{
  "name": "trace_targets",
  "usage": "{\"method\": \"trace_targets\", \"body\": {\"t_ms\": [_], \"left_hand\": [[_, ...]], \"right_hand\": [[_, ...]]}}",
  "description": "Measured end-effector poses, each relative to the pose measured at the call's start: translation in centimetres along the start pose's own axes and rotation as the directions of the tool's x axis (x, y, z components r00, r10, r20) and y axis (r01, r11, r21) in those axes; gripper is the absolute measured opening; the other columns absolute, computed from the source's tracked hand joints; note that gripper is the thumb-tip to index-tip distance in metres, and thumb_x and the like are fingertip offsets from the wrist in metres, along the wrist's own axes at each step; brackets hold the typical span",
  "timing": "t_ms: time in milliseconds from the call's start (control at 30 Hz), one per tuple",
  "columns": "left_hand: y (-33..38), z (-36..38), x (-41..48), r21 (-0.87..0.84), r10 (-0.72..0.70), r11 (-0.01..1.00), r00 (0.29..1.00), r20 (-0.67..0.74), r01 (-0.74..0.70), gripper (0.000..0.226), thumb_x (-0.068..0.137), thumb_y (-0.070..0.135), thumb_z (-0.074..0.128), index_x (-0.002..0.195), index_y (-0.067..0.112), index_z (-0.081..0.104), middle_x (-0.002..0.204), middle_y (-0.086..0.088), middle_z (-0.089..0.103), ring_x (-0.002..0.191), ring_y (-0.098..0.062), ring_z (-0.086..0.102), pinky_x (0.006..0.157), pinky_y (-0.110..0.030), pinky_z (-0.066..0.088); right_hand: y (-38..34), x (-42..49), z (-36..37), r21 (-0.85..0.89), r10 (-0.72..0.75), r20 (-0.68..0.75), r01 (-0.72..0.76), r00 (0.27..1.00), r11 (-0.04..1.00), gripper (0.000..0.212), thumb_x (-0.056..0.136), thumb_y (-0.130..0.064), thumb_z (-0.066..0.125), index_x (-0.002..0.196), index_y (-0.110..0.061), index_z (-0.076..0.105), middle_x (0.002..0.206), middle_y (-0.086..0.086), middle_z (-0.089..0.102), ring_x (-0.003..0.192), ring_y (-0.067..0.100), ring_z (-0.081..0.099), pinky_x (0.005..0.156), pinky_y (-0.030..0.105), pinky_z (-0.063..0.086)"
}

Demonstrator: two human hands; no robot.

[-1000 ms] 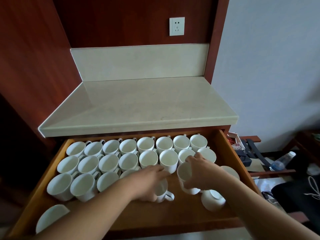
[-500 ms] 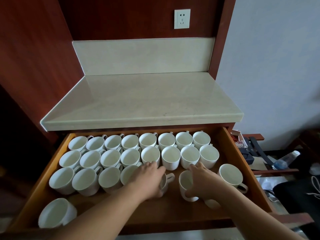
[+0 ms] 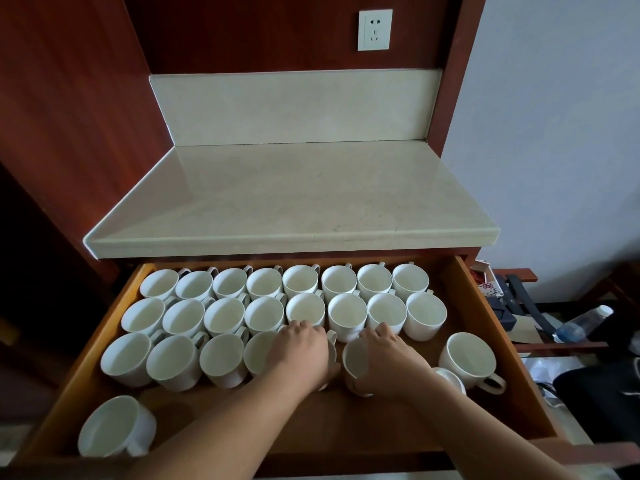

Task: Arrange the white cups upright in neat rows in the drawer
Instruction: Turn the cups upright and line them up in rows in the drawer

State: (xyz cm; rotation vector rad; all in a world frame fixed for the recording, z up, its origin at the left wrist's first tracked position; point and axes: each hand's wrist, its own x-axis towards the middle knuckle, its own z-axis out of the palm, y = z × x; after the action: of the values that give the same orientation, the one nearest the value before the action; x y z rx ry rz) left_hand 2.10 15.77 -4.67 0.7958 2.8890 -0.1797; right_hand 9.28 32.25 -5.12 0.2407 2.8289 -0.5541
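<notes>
Countertop [image 3: 294, 202] of pale, smooth polished stone, under a matching backsplash, framed by dark red wood panels. White socket [image 3: 375, 29] on the panel above; plain grey-white wall off to the right. Below, wooden drawer [image 3: 485, 341] pulled out, warm orange-brown, flat bare floor toward the front. Inside, glossy white cups [image 3: 346, 313], round-rimmed with looped handles: 2 full back rows of 8, upright, packed rim to rim. 3rd row only begun from the left. Left hand [image 3: 301, 355] cupped down over a cup beside that row, cup mostly hidden. Right hand [image 3: 391, 362] wrapped round another cup [image 3: 356, 362], tilted. Hands close together, not touching. Loose cup [image 3: 471, 358] upright at right; 1 lying tipped [image 3: 114, 427] at front left.
</notes>
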Motion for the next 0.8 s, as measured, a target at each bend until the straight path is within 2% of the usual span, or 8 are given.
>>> {"method": "trace_targets", "body": {"t_ms": [133, 200, 300, 400, 467, 600, 733, 800], "left_hand": [[-0.7, -0.2, -1.0, -0.034, 0.071, 0.997, 0.997, -0.023, -0.072, 0.076, 0.084, 0.07, 0.063, 0.131, 0.012, 0.049, 0.128, -0.01, 0.05, 0.119, -0.03, 0.05, 0.1, -0.04, 0.042], [-1.5, 0.0, -1.9, -0.054, 0.16, 0.985, 0.985, -0.062, -0.163, 0.071, 0.083, 0.06, 0.07, 0.135, 0.019, 0.044, 0.127, -0.007, 0.046, 0.118, -0.029, 0.048, 0.099, -0.039, 0.042], [-2.9, 0.7, -2.8, -0.039, 0.32, 0.944, 0.936, -0.148, -0.328, 0.049, 0.087, 0.03, 0.069, 0.131, 0.023, 0.049, 0.121, -0.004, 0.049, 0.113, -0.028, 0.051, 0.094, -0.038, 0.046], [-3.3, 0.9, -3.0, -0.048, 0.416, 0.905, 0.903, -0.11, -0.423, 0.017, 0.085, 0.012, 0.064, 0.102, 0.015, 0.062, 0.106, -0.007, 0.059, 0.104, -0.03, 0.057, 0.086, -0.04, 0.048], [-3.1, 0.5, -2.9, -0.008, 0.436, 0.899, 0.897, -0.076, -0.438, 0.011, 0.087, 0.007, 0.059, 0.096, 0.012, 0.064, 0.097, -0.01, 0.064, 0.097, -0.035, 0.062, 0.081, -0.043, 0.048], [-2.6, 0.1, -2.6, 0.023, 0.43, 0.903, 0.902, -0.042, -0.429, 0.018, 0.087, 0.001, 0.053, 0.098, 0.012, 0.062, 0.096, -0.013, 0.066, 0.093, -0.038, 0.062, 0.08, -0.044, 0.047], [-2.9, 0.6, -2.5, 0.039, 0.443, 0.896, 0.897, 0.002, -0.443, 0.019, 0.072, 0.001, 0.066, 0.083, 0.016, 0.061, 0.077, -0.006, 0.063, 0.071, -0.032, 0.065, 0.059, -0.037, 0.051], [-3.1, 0.7, -2.4, 0.034, 0.434, 0.901, 0.901, -0.026, -0.433, 0.019, 0.073, 0.004, 0.067, 0.085, 0.017, 0.062, 0.079, -0.004, 0.064, 0.074, -0.03, 0.066, 0.058, -0.036, 0.051]], "right_hand": [[0.1, 0.4, 0.7, 0.04, 0.012, -0.032, -0.011, 0.999, 0.999, 0.078, 0.072, -0.062, 0.075, 0.131, -0.022, 0.043, 0.127, 0.001, 0.041, 0.129, 0.026, 0.049, 0.101, 0.035, 0.045], [0.2, 0.5, 1.0, 0.048, 0.011, -0.052, -0.008, 0.999, 0.999, 0.074, 0.073, -0.059, 0.075, 0.128, -0.022, 0.043, 0.125, 0.001, 0.041, 0.128, 0.026, 0.049, 0.1, 0.035, 0.046], [0.2, 0.7, 1.3, 0.06, 0.013, -0.07, -0.008, 0.997, 0.998, 0.072, 0.074, -0.06, 0.073, 0.128, -0.023, 0.043, 0.124, 0.0, 0.041, 0.127, 0.026, 0.05, 0.1, 0.036, 0.046], [0.2, 0.8, 1.6, 0.069, 0.023, -0.085, -0.017, 0.996, 0.997, 0.078, 0.073, -0.065, 0.071, 0.131, -0.024, 0.042, 0.123, 0.0, 0.041, 0.126, 0.027, 0.05, 0.099, 0.036, 0.046], [0.2, 0.8, 1.6, 0.076, 0.033, -0.089, -0.026, 0.995, 0.997, 0.079, 0.072, -0.066, 0.071, 0.133, -0.024, 0.042, 0.123, 0.0, 0.042, 0.126, 0.027, 0.051, 0.099, 0.036, 0.047], [0.2, 0.9, 1.8, 0.089, 0.038, -0.102, -0.028, 0.994, 0.996, 0.081, 0.072, -0.068, 0.07, 0.133, -0.024, 0.041, 0.122, -0.001, 0.041, 0.127, 0.026, 0.051, 0.099, 0.036, 0.046], [0.1, 0.8, 1.6, 0.088, 0.032, -0.105, -0.022, 0.994, 0.996, 0.083, 0.072, -0.066, 0.073, 0.135, -0.022, 0.042, 0.124, 0.0, 0.041, 0.127, 0.025, 0.05, 0.098, 0.036, 0.046], [0.1, 0.8, 1.6, 0.079, 0.026, -0.111, -0.017, 0.994, 0.997, 0.083, 0.072, -0.064, 0.074, 0.134, -0.021, 0.042, 0.123, 0.0, 0.041, 0.125, 0.025, 0.051, 0.096, 0.035, 0.047]]}}
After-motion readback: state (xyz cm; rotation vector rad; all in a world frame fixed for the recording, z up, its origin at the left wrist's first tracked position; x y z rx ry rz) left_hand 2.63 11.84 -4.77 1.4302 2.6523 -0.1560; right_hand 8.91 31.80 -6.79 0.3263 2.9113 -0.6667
